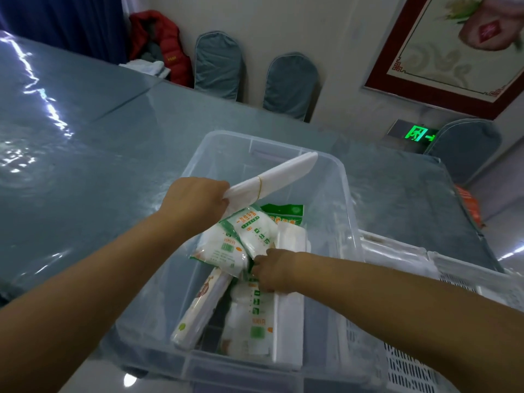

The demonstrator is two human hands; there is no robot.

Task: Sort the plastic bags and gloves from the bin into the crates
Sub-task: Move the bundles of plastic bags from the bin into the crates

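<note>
A clear plastic bin [344, 177] stands on the table and holds several packets. My left hand [195, 199] grips one end of a white bundle of plastic bags [280, 175] tied with a rubber band, lifted above the bin and pointing to the far right. My right hand [273, 269] reaches down inside the bin and pinches a green-and-white glove packet [251, 231]. More glove packets [252, 313], a rolled bag pack [198, 304] and a long white bag bundle [289, 316] lie on the bin's floor.
A white slotted crate [408, 361] stands right of the bin, another crate [397, 245] behind it. The blue-grey table [85, 131] stretches left and back under glossy film. Covered chairs [218, 61] and a red jacket [161, 41] line the far wall.
</note>
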